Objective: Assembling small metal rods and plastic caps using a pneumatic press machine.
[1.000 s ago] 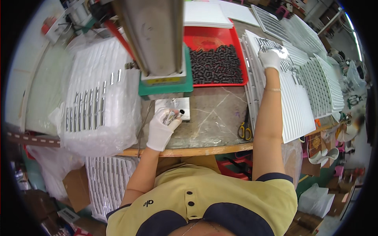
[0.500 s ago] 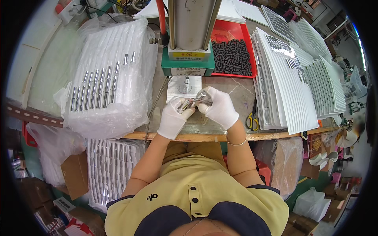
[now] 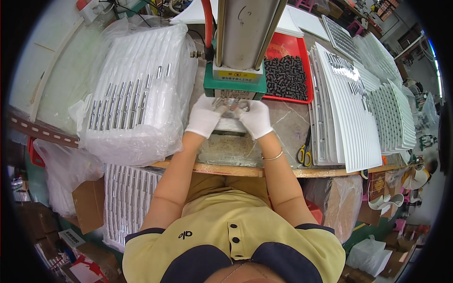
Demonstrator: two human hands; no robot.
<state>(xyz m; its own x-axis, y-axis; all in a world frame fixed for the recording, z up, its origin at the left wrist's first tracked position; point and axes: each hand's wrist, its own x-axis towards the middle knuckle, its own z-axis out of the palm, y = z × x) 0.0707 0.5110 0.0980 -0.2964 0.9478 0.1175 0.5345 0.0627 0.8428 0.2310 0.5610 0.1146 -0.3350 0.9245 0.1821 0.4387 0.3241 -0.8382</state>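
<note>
My left hand [image 3: 204,117], in a white glove, is closed around shiny metal tubes [image 3: 218,102] just under the green press head [image 3: 236,87]. Facing it, my right hand [image 3: 256,119], gloved the same way, has its fingers closed on a shiny metal piece [image 3: 242,105], seemingly another tube. Both hands meet over the pale metal base plate [image 3: 230,125] of the press. Its upright pin is hidden behind the hands, and glare and blur hide how the metal pieces touch each other.
On the left, a plastic-wrapped white tray [image 3: 127,85] bears rows of chrome tubes. A red tray [image 3: 310,87] of black cylindrical pieces stands right of the press. Yellow-handled scissors [image 3: 304,155] lie beside stacked white ridged trays [image 3: 347,137]. A red hose [image 3: 207,23] runs to the press.
Both hands have moved forward from in front of the base plate to beneath the press head, carrying the metal tubes. The upright pin, visible before, is now covered. The whole view has shifted slightly.
</note>
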